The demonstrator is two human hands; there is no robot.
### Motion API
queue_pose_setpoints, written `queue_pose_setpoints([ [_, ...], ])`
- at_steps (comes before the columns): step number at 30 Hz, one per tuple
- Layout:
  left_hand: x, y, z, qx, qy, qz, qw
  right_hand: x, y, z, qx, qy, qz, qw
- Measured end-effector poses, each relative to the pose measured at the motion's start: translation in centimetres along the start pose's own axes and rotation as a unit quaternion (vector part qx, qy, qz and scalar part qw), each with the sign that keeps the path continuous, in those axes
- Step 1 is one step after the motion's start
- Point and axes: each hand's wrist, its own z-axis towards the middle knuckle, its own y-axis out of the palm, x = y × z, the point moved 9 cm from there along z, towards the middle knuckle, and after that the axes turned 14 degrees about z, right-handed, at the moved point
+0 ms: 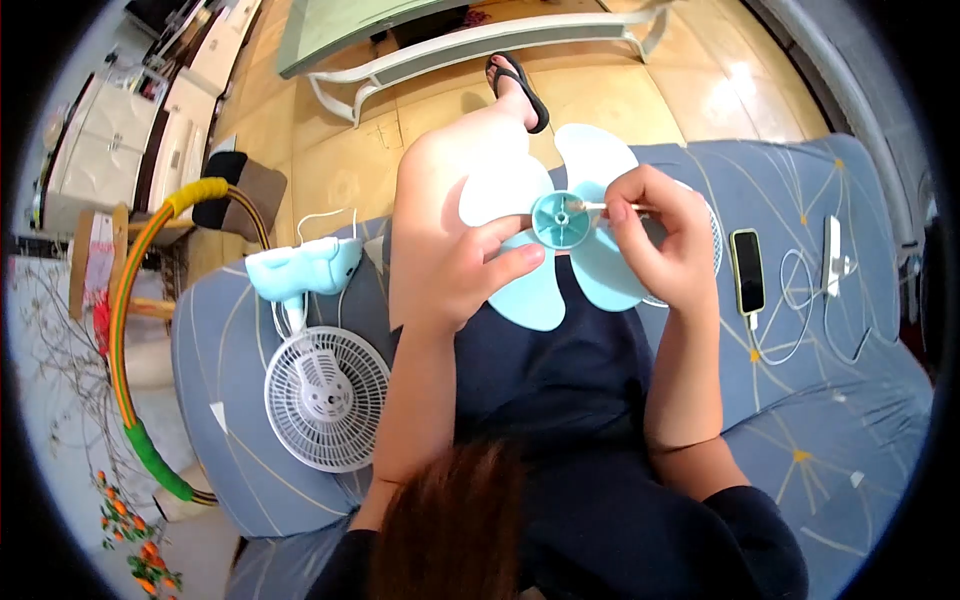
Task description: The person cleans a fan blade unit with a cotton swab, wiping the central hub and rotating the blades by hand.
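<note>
A light-blue fan blade (530, 290) with several petals lies over my lap, its hollow round hub (562, 220) facing up. My left hand (475, 270) grips it beside the hub, thumb on top of one petal and the fingers partly hidden underneath. Between the thumb and fingers of my right hand (665, 235) is a thin white cotton swab (590, 206), its tip inside the hub's rim. Behind my right hand, part of a white fan grille (716, 240) shows. To my left rest the fan's light-blue base (305, 268) and its round white rear grille (325, 400).
I sit on a blue patterned sofa (800, 400). A phone (747, 270) with a white cable and a white power strip (833, 255) lie on the right. A striped hoop (120, 340) leans at the left. Ahead stands a low table (350, 35).
</note>
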Motion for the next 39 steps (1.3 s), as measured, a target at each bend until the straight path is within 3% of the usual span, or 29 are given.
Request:
queue_pose_setpoints([
  [1, 0.8, -0.7, 0.1, 0.027, 0.015, -0.016, 0.999, -0.3, 0.4, 0.0, -0.016, -0.002, 0.001, 1.000],
  [3, 0.9, -1.1, -0.3, 0.044, -0.067, -0.068, 0.994, -1.1, 0.9, 0.0, -0.036, -0.007, 0.009, 0.999],
  [5, 0.7, 0.1, -2.8, 0.021, -0.254, -0.146, 0.956, -2.7, 1.0, 0.2, -0.015, -0.038, 0.003, 0.999],
  [7, 0.9, 0.9, -4.5, 0.017, -0.334, -0.199, 0.921, -4.0, 0.8, 0.3, 0.012, -0.060, -0.021, 0.998],
  [10, 2.1, 0.4, -4.8, 0.055, -0.305, -0.232, 0.922, -5.9, 0.6, 0.4, 0.053, -0.118, -0.114, 0.985],
  [18, 4.0, -1.9, -5.3, 0.162, -0.270, -0.279, 0.907, -9.3, 1.8, 0.4, 0.098, -0.152, -0.223, 0.958],
  [28, 4.7, -3.2, -6.6, 0.234, -0.272, -0.239, 0.902, -10.6, 5.5, 0.5, 0.025, -0.132, -0.231, 0.963],
  [39, 5.2, -4.2, -6.8, 0.277, -0.229, -0.173, 0.917, -9.5, 7.3, 0.4, 0.018, -0.130, -0.257, 0.957],
])
